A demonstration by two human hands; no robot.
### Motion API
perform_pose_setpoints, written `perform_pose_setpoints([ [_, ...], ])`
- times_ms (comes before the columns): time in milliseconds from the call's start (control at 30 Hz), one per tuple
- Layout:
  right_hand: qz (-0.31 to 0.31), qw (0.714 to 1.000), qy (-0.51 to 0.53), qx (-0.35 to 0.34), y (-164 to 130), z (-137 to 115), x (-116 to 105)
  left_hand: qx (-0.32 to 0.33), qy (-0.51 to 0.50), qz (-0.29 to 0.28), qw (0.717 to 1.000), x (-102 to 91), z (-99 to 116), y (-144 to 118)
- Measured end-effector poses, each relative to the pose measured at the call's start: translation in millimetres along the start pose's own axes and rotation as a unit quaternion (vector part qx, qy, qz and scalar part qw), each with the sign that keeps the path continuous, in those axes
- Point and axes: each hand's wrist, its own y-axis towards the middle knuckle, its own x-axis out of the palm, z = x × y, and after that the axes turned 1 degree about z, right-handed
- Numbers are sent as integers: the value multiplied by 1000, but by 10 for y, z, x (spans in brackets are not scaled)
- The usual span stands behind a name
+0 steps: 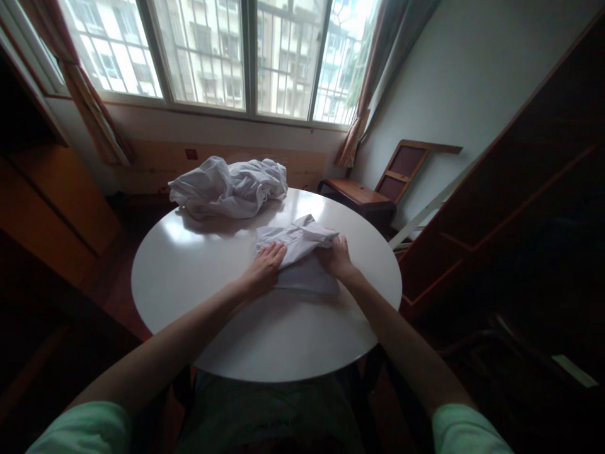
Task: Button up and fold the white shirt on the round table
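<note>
A partly folded white garment (307, 274), perhaps a shirt, lies on the round white table (189, 271) in front of me. My left hand (268, 265) rests flat on the garment's left side, its fingers stretched out. At the right side, my right hand (336, 255) is closed on a raised fold near the garment's top corner; its fingertips are partly hidden behind the cloth. Beyond them, a crumpled heap of white cloth (231, 186) sits at the table's far left edge, apart from both hands.
A wooden chair (362, 191) stands past the table's far right side. Barred windows (208, 57) with tied curtains (89, 101) line the far wall, and a long flat cardboard box (151, 161) leans below them. Dark wooden furniture (472, 246) rises on the right.
</note>
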Motion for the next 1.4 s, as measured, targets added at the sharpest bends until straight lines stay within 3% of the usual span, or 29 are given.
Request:
perform_pose_setpoints([
  [100,21,985,109,130,79,250,-87,7,6,0,1000,9,-28,1],
  [200,24,924,284,254,148,384,-131,12,12,8,1000,-2,-25,-12],
  [300,-14,864,394,313,171,380,-122,26,23,34,999,-23,3,-34],
  [367,-48,844,429,320,170,354,-103,30,31,51,998,-33,19,-44],
  [533,-104,840,471,249,162,356,-96,-16,38,47,998,-48,13,-35],
  [667,-101,812,508,269,112,345,-213,-35,47,45,997,-105,-35,-37],
  [833,-109,807,505,285,-140,312,-442,-33,47,50,997,-167,-125,-102],
  [1000,-120,767,555,300,-421,216,-578,-41,-6,76,996,-101,-183,-163],
  [1233,-120,753,615,202,-510,-108,-716,-60,-44,72,995,-84,-176,-157],
  [1333,-143,729,618,259,-535,-77,-699,-59,-27,83,994,-115,-156,-167],
  [1400,-149,727,595,308,-540,25,-662,-50,4,105,993,-136,-130,-174],
])
